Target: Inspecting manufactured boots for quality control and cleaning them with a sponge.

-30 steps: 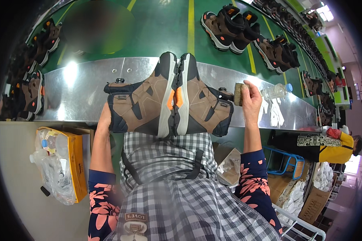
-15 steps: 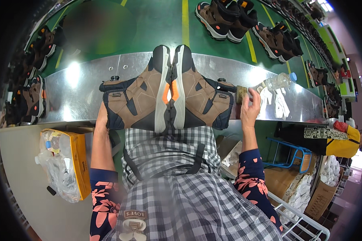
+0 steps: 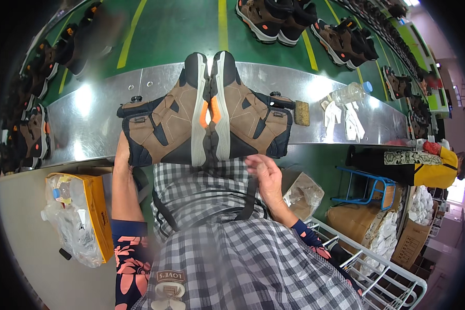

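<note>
Two brown and black work boots lie on their sides at the metal table's near edge, soles facing each other, toes away from me. The left boot (image 3: 163, 124) and the right boot (image 3: 248, 121) have grey soles with orange inserts and a dial on the collar. My left hand (image 3: 123, 149) reaches up at the outer side of the left boot, which hides its fingers. Just below the right boot's heel is my right hand (image 3: 265, 178), fingers loosely bent and apart, nothing seen in it. A worn tan block (image 3: 302, 113) sits beside the right boot's collar.
White cloth strips (image 3: 353, 124) and a clear bottle with a blue cap (image 3: 349, 94) lie at the table's right. More boots (image 3: 266, 20) stand on the green conveyor beyond. A yellow box (image 3: 99, 217) holds plastic bottles at left; a white rack (image 3: 377, 274) stands at right.
My right hand has moved from beside the tan block, down and left to below the right boot's heel. The left hand stays by the left boot. The whole view has shifted slightly.
</note>
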`<state>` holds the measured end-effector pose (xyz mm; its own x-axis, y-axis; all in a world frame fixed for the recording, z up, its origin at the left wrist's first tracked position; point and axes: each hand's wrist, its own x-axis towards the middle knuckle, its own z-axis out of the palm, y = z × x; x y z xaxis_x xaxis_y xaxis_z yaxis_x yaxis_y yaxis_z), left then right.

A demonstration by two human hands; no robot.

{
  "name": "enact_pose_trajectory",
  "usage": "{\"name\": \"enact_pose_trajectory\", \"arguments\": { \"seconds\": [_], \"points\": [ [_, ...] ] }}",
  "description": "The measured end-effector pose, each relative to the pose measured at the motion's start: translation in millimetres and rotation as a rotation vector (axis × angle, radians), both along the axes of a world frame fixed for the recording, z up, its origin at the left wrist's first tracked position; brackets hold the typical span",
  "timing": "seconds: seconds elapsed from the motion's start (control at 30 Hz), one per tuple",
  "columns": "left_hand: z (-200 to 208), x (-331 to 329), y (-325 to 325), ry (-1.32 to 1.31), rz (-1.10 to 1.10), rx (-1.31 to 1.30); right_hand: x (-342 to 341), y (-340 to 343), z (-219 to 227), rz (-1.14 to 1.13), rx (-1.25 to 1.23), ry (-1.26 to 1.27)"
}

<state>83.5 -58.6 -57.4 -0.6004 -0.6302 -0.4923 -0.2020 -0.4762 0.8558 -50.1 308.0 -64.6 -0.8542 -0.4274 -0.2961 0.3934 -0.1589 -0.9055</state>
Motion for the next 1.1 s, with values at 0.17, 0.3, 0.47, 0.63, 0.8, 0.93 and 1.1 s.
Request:
{"name": "enact_pose_trajectory", "arguments": {
  "seconds": [0.17,0.3,0.47,0.63,0.8,0.93,1.1],
  "points": [
    [7,3,5,0.057,-0.049,-0.002,-13,-19,7,-0.089,-0.304,-0.246],
    [5,8,0,0.156,-0.106,0.035,-19,-11,6,-0.257,-0.148,-0.203],
    [-3,15,-4,0.236,-0.126,0.062,-35,-1,10,-0.177,-0.112,-0.027],
    [9,12,2,0.647,-0.137,0.142,-61,7,10,-0.029,0.022,0.042],
    [93,17,-6,0.384,-0.028,-0.318,-70,13,0,-0.001,0.080,0.062],
    [148,18,14,-0.046,-0.111,-1.411,-68,14,-7,-0.005,0.032,0.074],
    [117,-8,67,-0.275,-0.408,-1.632,-69,13,-10,-0.041,-0.059,0.036]
  ]
}}
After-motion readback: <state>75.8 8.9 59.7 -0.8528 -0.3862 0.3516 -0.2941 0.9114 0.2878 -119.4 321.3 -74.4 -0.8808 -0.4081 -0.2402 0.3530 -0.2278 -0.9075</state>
